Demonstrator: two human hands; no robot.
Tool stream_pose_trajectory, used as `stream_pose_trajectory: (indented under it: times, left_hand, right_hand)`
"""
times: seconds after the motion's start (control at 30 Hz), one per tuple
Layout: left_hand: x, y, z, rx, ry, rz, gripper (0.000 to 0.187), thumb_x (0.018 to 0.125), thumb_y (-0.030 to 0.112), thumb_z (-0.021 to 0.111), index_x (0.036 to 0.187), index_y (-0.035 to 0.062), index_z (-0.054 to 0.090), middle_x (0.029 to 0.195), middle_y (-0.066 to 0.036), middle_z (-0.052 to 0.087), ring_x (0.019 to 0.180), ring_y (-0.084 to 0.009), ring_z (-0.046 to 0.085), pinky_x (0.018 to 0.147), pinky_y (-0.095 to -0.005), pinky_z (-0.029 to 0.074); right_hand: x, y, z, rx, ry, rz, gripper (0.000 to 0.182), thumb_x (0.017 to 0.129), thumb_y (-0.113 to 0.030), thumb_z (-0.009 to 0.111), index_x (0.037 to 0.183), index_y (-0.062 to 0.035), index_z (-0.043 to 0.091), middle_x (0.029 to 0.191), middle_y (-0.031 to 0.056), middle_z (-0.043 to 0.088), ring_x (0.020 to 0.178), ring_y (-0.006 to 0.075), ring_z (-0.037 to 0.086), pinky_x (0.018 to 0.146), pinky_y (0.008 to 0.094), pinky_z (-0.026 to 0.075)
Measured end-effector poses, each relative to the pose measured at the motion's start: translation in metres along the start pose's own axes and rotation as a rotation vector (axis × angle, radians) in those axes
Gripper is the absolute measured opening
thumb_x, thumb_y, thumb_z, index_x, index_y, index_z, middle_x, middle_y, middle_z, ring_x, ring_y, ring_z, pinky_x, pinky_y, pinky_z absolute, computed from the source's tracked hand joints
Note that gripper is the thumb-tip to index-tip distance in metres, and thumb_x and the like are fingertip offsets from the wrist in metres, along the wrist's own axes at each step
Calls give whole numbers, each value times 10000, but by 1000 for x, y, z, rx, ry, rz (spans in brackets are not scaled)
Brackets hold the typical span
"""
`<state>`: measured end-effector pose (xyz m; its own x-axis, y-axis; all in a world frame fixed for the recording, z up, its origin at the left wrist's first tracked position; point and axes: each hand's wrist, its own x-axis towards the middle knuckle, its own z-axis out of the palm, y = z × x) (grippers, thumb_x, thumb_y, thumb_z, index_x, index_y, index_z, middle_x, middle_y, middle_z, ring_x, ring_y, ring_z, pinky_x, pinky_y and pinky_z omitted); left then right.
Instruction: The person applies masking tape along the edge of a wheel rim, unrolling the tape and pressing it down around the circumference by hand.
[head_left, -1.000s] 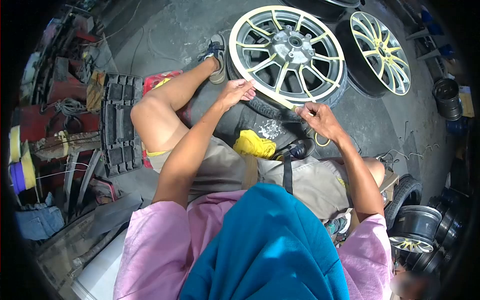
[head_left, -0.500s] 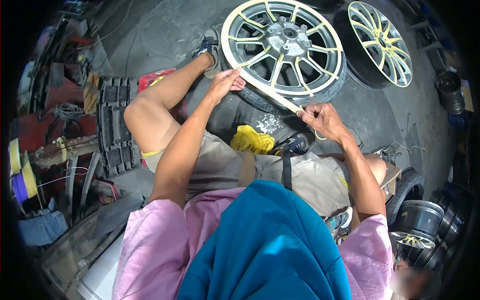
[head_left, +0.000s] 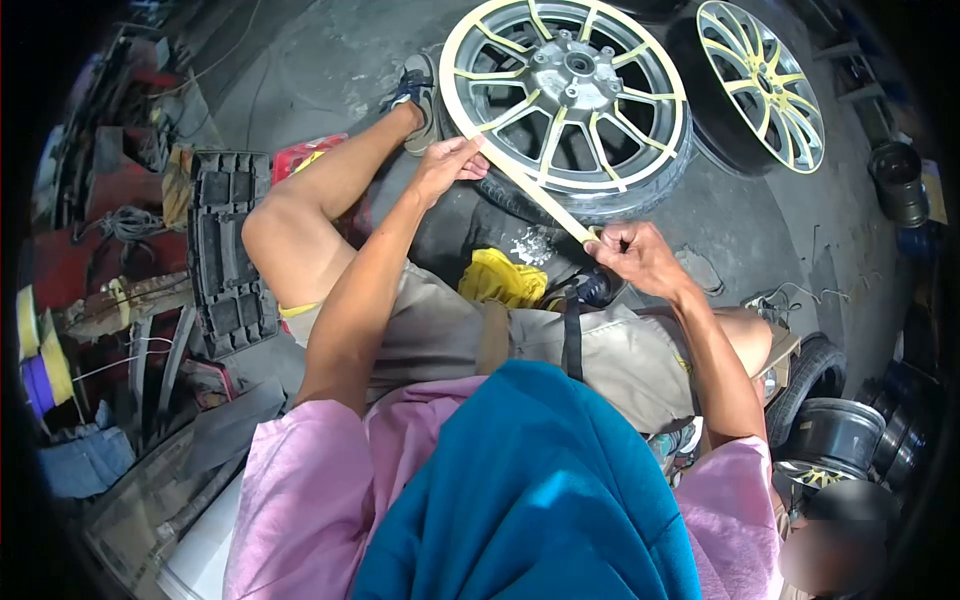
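Note:
A multi-spoke grey wheel rim (head_left: 578,90) with pale yellow tape on its outer ring and spokes lies at the top centre, on a tyre. My left hand (head_left: 449,170) pinches the yellow tape against the rim's lower left edge. From there a taut strip of masking tape (head_left: 540,195) runs down to the right, away from the rim. Its lower end is in the closed fingers of my right hand (head_left: 632,255), below the tyre. Whether a roll sits inside that hand is hidden.
A second taped rim (head_left: 765,85) stands at the upper right. A yellow cloth (head_left: 502,279) lies near my lap. Black plastic trays (head_left: 225,250) are at the left. Tape rolls (head_left: 38,365) hang far left. More rims (head_left: 832,436) and a person's blurred head are at the lower right.
My right hand has moved slightly down and left, and the tape strip now slants more steeply away from the rim. My left hand has stayed nearly in place.

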<state>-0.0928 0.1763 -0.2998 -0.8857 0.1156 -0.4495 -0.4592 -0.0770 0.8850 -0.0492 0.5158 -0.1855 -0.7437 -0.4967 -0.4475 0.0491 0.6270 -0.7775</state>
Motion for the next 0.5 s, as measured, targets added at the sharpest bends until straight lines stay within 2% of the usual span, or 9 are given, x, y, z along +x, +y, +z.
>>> stream_pose_trajectory:
  times: [0.17,0.33,0.43,0.47,0.5]
  left_hand:
    - [-12,-12,13,12,-13,0,391,1008,366,600,980,-18,668,880,-82,683,796,-144,668,778,-274,570]
    - [-15,-20,23,-1,-39,51,404,1009,364,599,995,-34,665,871,-87,681,794,-142,670,772,-274,573]
    - [-14,-22,23,-9,-47,66,410,1008,364,601,1004,-41,665,870,-87,681,784,-142,669,769,-273,573]
    - [-14,-23,24,-10,-51,66,410,1008,364,601,1004,-41,665,870,-87,681,784,-142,669,769,-273,573]
    - [-14,-23,26,-3,-29,65,412,1007,362,602,1006,-44,666,867,-87,681,781,-141,668,769,-272,572]
  right_hand:
    - [14,34,-6,-169,32,-27,484,897,-345,697,620,-18,473,541,80,374,540,205,353,529,403,345]
    - [26,45,-26,-214,77,3,482,906,-372,681,636,-5,524,551,117,438,539,239,406,551,422,380]
    - [32,52,-34,-282,127,-68,489,908,-387,683,650,6,548,556,124,474,543,263,443,569,428,401]
    - [30,53,-34,-283,129,-65,489,908,-387,683,650,6,548,556,124,474,543,263,443,569,428,401]
    - [27,51,-32,-281,96,-82,457,915,-341,690,654,4,543,562,91,447,554,207,415,550,398,379]
